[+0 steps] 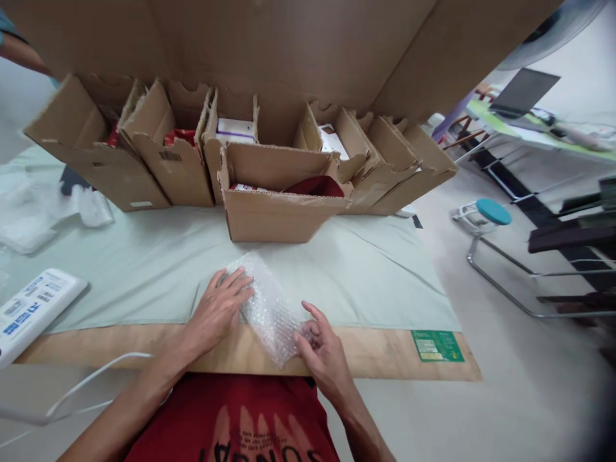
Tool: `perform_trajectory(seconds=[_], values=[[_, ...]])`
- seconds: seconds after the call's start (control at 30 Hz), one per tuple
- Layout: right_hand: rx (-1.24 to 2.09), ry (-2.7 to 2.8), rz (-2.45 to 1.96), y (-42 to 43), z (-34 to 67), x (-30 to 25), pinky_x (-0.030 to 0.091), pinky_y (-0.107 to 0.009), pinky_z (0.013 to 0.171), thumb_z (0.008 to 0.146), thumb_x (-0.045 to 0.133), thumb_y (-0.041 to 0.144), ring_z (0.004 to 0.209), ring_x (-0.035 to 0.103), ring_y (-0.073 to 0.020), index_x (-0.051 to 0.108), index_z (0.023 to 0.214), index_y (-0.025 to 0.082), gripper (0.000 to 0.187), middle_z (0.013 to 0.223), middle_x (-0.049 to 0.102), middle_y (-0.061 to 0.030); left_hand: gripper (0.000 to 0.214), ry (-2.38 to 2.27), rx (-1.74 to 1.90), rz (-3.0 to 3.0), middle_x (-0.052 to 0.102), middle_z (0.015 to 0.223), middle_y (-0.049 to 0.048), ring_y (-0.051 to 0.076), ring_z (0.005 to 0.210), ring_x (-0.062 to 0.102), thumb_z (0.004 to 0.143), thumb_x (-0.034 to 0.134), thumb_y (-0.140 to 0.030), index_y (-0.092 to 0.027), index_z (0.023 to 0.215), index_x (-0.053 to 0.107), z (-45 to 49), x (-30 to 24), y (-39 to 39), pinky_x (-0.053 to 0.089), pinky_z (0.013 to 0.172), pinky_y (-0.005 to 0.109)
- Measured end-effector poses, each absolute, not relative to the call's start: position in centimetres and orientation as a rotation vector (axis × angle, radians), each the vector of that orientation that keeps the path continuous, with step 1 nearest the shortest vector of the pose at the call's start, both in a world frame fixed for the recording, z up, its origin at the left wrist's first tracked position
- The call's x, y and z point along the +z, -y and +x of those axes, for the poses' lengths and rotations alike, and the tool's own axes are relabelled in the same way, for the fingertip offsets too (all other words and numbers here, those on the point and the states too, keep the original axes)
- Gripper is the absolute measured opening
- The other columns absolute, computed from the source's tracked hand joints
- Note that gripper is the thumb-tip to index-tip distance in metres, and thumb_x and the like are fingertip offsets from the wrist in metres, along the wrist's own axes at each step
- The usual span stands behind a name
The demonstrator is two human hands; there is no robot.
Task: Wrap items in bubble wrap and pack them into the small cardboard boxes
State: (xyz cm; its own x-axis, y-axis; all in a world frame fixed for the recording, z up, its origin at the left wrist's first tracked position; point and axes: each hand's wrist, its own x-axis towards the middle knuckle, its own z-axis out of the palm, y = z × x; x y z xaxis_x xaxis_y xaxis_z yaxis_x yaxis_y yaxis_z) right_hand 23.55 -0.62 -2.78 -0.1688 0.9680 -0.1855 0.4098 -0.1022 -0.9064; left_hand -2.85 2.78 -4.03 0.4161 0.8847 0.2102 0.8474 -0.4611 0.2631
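A sheet of clear bubble wrap [269, 301] lies on the pale green cloth [144, 269] near the table's front edge. My left hand [219, 308] rests flat on its left part, fingers stretched out. My right hand [322, 350] is at the sheet's near right corner, thumb and fingers pinching the wrap's edge. Whether anything is rolled inside the wrap is not visible.
Just beyond the wrap stands an open cardboard box [282, 199] with red and white items inside. A row of further open boxes [158, 147] runs behind it. A white device [33, 308] with a cable lies at the left. A stool [491, 215] and racks stand at the right.
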Motion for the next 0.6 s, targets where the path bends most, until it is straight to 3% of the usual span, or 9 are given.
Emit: perform_trajectory(seconds=[0.1,0.2,0.27,0.5,0.6], values=[[1.465,1.455,-1.507,2.9,22.3,-2.9,0.046,-0.026,0.053,0.092,0.058,0.036,0.056,0.055,-0.0129,0.049,0.149,0.022,0.059,0.074,0.059,0.0037,0.05,-1.508,0.462,2.534,0.068,0.138,0.0089,0.03,0.144,0.049,0.087,0.041,0.007,-0.021,0.116,0.07,-2.8,-3.8,-3.7,0.031,0.119,0.064],[1.552,1.418,-1.501,3.4,21.6,-2.5,0.048,-0.027,0.054,0.09,0.062,0.038,0.059,0.058,-0.0148,0.07,0.125,0.023,0.04,0.075,0.065,0.0002,0.051,-1.488,0.467,2.53,0.064,0.144,0.0104,0.031,0.146,0.046,0.087,0.039,0.006,-0.02,0.12,0.069,-2.8,-2.9,-3.2,0.029,0.12,0.064],[1.609,1.337,-1.504,3.1,21.7,-2.1,0.049,-0.028,0.055,0.087,0.066,0.04,0.062,0.063,-0.0169,0.074,0.112,0.021,0.033,0.074,0.068,-0.0014,0.052,-1.447,0.525,2.501,0.062,0.146,0.0113,0.031,0.146,0.045,0.085,0.041,0.004,-0.02,0.124,0.066,-2.8,-2.0,-1.8,0.03,0.12,0.063],[1.801,1.049,-1.396,2.8,21.6,-1.5,0.05,-0.027,0.06,0.084,0.074,0.049,0.059,0.064,-0.0147,0.071,0.102,0.019,0.035,0.066,0.072,-0.0013,0.057,-1.257,0.633,2.423,0.059,0.145,0.0148,0.035,0.141,0.047,0.081,0.067,-0.022,-0.022,0.137,0.057,-1.5,-1.2,4.7,0.031,0.12,0.065],[1.829,0.98,-1.304,3.3,21.1,-1.6,0.049,-0.027,0.062,0.085,0.073,0.051,0.059,0.062,-0.0139,0.068,0.102,0.02,0.036,0.072,0.074,-0.003,0.042,-1.355,0.81,2.423,0.067,0.129,0.0154,0.031,0.127,0.058,0.088,0.062,-0.016,-0.019,0.13,0.062,-0.8,-2.3,5.3,0.043,0.112,0.056]])
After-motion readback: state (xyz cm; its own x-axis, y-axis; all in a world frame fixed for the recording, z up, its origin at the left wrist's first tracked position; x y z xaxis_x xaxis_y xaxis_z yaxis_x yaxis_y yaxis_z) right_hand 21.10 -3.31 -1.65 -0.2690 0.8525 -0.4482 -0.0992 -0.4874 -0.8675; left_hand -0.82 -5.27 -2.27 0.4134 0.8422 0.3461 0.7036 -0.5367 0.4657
